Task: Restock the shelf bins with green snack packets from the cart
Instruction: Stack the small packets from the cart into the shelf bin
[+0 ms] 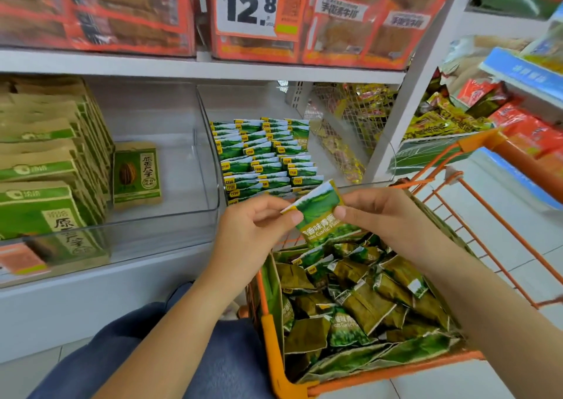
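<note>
- The left hand (253, 231) and the right hand (384, 215) hold one green snack packet (320, 212) between them, above the near edge of the clear shelf bin (213, 167).
- Each grip pinches it: left thumb and fingers on the packet's left corner, right thumb and fingers on its right edge.
- The packet tilts, white top edge up and to the right.
- Rows of matching packets (265, 157) stand in that bin.
- Loose packets (359, 301) fill the box in the orange cart (274, 353), near right.
- Brown-and-green bags (45, 161) fill the left bin.
</note>
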The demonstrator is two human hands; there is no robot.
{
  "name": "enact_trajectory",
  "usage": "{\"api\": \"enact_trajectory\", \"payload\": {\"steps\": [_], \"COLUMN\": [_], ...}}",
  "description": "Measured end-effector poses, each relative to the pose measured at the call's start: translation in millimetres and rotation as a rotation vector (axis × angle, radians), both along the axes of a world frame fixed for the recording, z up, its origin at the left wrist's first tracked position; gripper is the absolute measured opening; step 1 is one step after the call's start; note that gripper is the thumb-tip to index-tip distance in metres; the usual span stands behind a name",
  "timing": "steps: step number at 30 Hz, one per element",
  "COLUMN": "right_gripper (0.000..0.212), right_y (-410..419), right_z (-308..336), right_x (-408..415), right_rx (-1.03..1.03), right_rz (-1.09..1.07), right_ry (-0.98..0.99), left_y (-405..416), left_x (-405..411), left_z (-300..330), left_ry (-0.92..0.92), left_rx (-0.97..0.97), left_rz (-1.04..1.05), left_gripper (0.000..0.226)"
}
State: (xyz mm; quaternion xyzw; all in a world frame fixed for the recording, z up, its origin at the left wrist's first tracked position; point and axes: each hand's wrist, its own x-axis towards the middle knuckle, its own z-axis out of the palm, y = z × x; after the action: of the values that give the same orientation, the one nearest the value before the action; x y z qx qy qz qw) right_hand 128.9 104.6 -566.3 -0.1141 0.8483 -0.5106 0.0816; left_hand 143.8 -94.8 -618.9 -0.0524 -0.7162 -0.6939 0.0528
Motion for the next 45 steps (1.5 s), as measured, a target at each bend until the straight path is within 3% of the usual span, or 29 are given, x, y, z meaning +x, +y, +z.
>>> {"api": "enact_trajectory", "payload": {"steps": [4,7,9,14,17,23,25,30,35,41,45], "right_gripper": [0.007,0.019,0.017,0.012,0.014,0.029,0.042,0.026,0.011,0.046,0.043], "right_y": [-0.9,-0.8,4.7,15.9,15.0,-11.2,-17.3,-21.9,-19.7,-23.8,-25.0], "right_z": [-2.6,-1.7,-1.8,-10.6,-30.7,-65.8,-79.1,-102.1,-105.5,-109.0,-109.2], "right_x": [-11.4,-28.4,-49.3,-126.9,-182.1,-261.6,-277.0,-296.3,-292.5,-289.5,-286.2], "right_rx": [-0.025,0.026,0.038,0.063,0.085,0.164,0.185,0.153,0.125,0.294,0.435], "right_rz": [0.043,0.038,-0.068,-0.333,-0.400,-0.368,-0.390,-0.464,-0.403,-0.395,-0.409], "right_ry": [0.009,0.046,0.103,0.184,0.104,-0.221,-0.266,-0.244,-0.277,-0.106,-0.054], "left_y": [4.6,8.1,4.4,-1.0,2.1,3.3,4.3,6.5,7.8,8.1,8.5], "left_x": [-14.7,-33.5,-47.0,-61.8,-67.6,-73.3,-73.1,-73.7,-73.6,-74.0,-74.1], "left_z": [12.7,20.4,18.5,-8.7,-20.8,-34.7,-34.4,-35.5,-35.7,-38.2,-39.0], "left_ry": [0.067,0.201,0.280,0.120,0.094,0.208,0.219,0.212,0.228,0.264,0.286], "left_rx": [-0.186,-0.466,-0.725,-1.092,-1.306,-1.344,-1.339,-1.310,-1.305,-1.317,-1.307], "left_rz": [0.046,0.078,0.090,-0.061,-0.111,0.012,0.025,0.048,0.063,0.096,0.112], "left_gripper": [0.012,0.011,0.027,0.059,0.064,0.058,0.056,0.053,0.051,0.049,0.049]}}
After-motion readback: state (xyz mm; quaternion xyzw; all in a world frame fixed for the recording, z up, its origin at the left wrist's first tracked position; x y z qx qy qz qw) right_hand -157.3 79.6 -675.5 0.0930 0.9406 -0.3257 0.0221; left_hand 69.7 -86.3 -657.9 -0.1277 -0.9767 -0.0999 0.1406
